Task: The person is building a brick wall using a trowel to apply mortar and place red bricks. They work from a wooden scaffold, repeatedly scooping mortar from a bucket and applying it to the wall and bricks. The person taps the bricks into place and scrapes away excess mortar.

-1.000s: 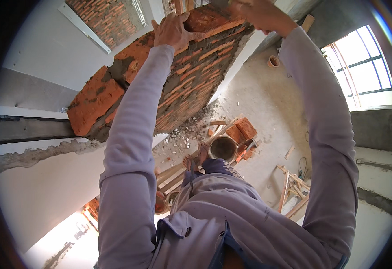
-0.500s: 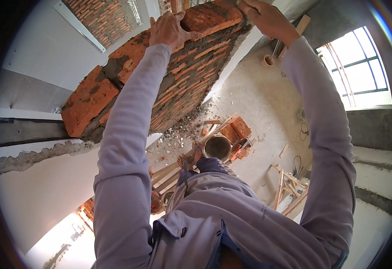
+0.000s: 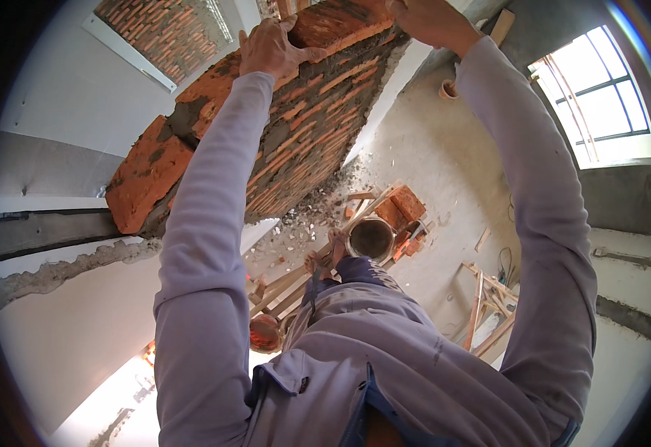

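Note:
On top of a rough brick wall [image 3: 310, 123], an orange-red brick [image 3: 343, 28] lies at the upper edge of the view. My left hand [image 3: 272, 49] grips its left end, fingers over the top and thumb along the near side. At the brick's right end is my right hand [image 3: 436, 27], its fingers curled against the end and partly cut off by the view. Grey mortar shows beneath the brick. Further left along the same course sit another brick [image 3: 210, 89] and an end brick [image 3: 147, 175], with mortar between them.
Below, a round bucket [image 3: 371, 240] of grey mix stands by my feet on wooden planks [image 3: 277, 290]. Beside it are stacked bricks [image 3: 401, 207]. Rubble lies along the wall's foot. A wooden frame [image 3: 489, 309] and a barred window [image 3: 597, 97] are at the right.
My view has shifted slightly, so the floor things appear a little further right. Both hands stay at the brick's ends; the right hand has moved slightly left in view.

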The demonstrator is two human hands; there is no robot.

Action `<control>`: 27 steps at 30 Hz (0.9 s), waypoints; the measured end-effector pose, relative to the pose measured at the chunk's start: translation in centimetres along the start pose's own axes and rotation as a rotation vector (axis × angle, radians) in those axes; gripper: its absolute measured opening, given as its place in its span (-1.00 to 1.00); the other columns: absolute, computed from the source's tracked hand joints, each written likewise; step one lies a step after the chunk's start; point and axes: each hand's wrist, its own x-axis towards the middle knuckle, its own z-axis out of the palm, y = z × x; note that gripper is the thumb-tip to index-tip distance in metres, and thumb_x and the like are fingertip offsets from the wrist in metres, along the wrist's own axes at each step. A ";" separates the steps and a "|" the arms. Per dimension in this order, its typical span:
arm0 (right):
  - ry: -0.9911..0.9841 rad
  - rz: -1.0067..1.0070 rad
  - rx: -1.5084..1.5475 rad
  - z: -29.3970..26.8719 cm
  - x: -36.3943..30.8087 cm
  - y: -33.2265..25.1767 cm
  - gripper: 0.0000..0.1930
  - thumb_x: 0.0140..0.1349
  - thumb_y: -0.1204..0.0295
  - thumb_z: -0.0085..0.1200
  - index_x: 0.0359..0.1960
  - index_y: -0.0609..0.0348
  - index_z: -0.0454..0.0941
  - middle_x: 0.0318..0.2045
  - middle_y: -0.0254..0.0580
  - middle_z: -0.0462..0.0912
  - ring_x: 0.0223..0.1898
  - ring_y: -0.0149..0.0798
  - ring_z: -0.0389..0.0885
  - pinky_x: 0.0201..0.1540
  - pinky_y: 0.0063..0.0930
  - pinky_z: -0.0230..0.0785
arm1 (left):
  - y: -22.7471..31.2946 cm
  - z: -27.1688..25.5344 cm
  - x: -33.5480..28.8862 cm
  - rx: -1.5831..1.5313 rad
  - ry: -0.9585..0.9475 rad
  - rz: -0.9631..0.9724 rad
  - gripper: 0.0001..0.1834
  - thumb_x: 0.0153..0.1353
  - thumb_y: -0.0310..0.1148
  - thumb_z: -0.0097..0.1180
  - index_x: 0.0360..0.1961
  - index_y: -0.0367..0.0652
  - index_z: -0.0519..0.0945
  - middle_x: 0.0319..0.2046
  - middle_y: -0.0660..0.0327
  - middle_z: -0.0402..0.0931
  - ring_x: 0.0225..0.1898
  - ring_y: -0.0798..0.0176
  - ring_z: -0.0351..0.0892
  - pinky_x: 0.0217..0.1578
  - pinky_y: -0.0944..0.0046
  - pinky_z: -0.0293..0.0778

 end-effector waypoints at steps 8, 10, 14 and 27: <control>0.212 -0.205 -0.089 2.2 -0.2 1.7 -0.70 0.36 0.32 -0.20 -0.23 0.33 0.50 -0.38 0.17 0.64 -0.32 0.08 0.67 -0.26 -0.05 0.49 | -1.3 0.7 0.6 -0.077 -0.039 0.059 0.17 -0.26 0.50 0.26 0.37 0.10 0.32 0.22 0.09 0.41 0.33 0.04 0.29 0.44 -0.20 -0.09; 0.171 -0.512 -0.306 2.7 0.3 2.3 -0.72 0.36 0.33 -0.20 -0.24 0.31 0.50 -0.38 0.19 0.63 -0.32 0.15 0.65 -0.26 0.00 0.46 | -1.6 1.0 0.8 -0.089 -0.005 0.085 0.18 -0.27 0.52 0.24 0.36 0.09 0.33 0.22 0.09 0.41 0.33 0.03 0.29 0.43 -0.22 -0.08; -0.052 0.046 0.151 -0.1 -2.0 -2.1 -0.72 0.35 0.33 -0.20 -0.24 0.29 0.50 -0.36 0.21 0.62 -0.31 0.19 0.64 -0.23 0.00 0.45 | -2.3 1.0 0.6 -0.031 -0.052 0.077 0.21 -0.29 0.54 0.23 0.34 -0.02 0.36 0.23 0.04 0.40 0.31 0.01 0.32 0.38 -0.16 0.04; -0.039 0.030 0.200 -0.2 -1.6 -2.1 -0.65 0.36 0.32 -0.22 -0.07 0.27 0.55 -0.29 0.16 0.66 -0.32 0.13 0.66 -0.27 -0.04 0.50 | -2.5 1.2 0.8 0.000 -0.031 0.139 0.31 -0.28 0.63 0.10 0.30 -0.26 0.36 0.20 -0.08 0.43 0.25 -0.07 0.40 0.33 -0.08 0.21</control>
